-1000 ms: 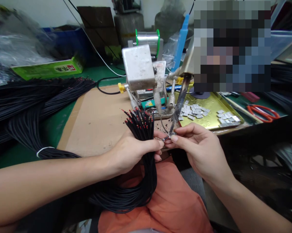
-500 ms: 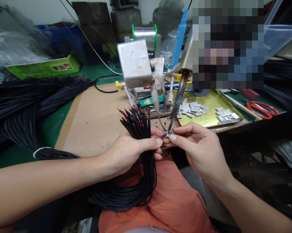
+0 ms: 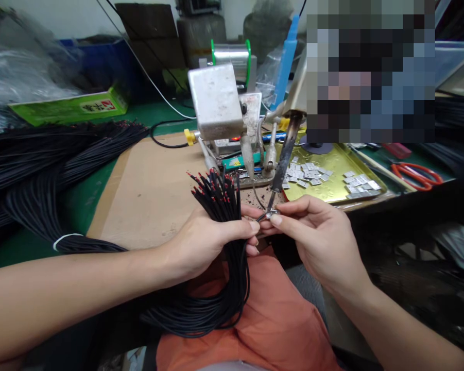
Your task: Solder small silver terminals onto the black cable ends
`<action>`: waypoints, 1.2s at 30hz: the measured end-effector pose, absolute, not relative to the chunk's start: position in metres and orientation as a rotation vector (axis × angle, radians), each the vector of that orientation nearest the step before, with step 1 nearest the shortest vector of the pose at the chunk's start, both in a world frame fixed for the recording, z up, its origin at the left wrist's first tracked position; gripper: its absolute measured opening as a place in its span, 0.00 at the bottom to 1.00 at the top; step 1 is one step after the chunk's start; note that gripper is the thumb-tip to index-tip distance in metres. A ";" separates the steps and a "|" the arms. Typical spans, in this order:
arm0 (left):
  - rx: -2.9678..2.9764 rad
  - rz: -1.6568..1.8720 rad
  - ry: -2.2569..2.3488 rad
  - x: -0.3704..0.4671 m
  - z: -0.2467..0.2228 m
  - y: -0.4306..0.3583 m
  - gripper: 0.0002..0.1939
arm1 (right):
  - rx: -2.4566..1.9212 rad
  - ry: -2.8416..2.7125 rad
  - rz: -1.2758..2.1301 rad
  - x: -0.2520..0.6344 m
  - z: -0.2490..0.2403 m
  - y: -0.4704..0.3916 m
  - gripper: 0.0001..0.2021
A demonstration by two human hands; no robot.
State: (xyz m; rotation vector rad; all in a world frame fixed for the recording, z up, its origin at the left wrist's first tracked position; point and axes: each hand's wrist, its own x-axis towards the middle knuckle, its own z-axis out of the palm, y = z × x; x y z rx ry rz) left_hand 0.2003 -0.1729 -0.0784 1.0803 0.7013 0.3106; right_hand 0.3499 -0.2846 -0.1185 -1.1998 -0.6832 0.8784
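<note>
My left hand (image 3: 220, 232) is closed around a thick bundle of black cables (image 3: 237, 273), whose cut ends with red tips fan out above the fist. Between its thumb and fingers one single cable points right. A small silvery metal piece (image 3: 271, 213) is pinched by the thumb and forefinger of my right hand (image 3: 320, 234). At that piece the single cable's end meets the tip of a mounted soldering iron (image 3: 284, 159). Thin solder wire (image 3: 258, 195) runs down from the feeder nozzle (image 3: 247, 157) to the same spot. The exact joint is too small to make out.
A gold tray (image 3: 334, 190) with several small metal plates lies behind my right hand. Orange-handled scissors (image 3: 417, 175) are to its right. The soldering machine (image 3: 216, 100) carries a solder spool (image 3: 232, 59). More cable bundles (image 3: 54, 165) lie left on cardboard (image 3: 135, 190) and the green table.
Both hands stay almost in place at the iron's tip. The metal piece and the right hand have shifted very slightly; the view has moved a touch.
</note>
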 end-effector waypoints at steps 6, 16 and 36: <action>1.084 0.296 0.690 0.199 -0.080 -0.172 0.12 | -1.194 -0.676 0.871 0.350 -0.118 -0.285 0.09; 1.092 0.297 0.704 0.200 -0.078 -0.173 0.10 | -1.199 -0.686 0.874 0.350 -0.117 -0.285 0.08; 1.086 0.311 0.676 0.199 -0.082 -0.171 0.11 | -1.189 -0.663 0.898 0.350 -0.117 -0.284 0.10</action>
